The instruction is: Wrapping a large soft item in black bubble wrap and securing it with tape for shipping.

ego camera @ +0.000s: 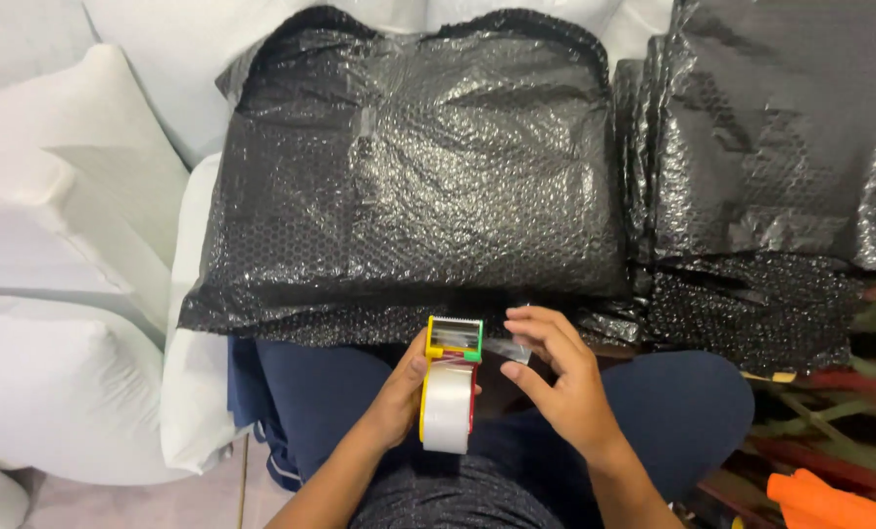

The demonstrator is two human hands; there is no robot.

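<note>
A yellow tape dispenser [450, 384] is gripped by the left hand [399, 397]. Its clear tape end [505, 348] is pinched by the right hand [559, 377], at three o'clock. A black bubble-wrapped parcel [409, 176] is seen at twelve o'clock.

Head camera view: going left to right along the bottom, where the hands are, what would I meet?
White cushions → left hand → tape dispenser → right hand → orange thing in the corner.

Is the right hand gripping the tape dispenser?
No, the left hand holds the tape dispenser; the right hand pinches the clear tape end beside it.
</note>
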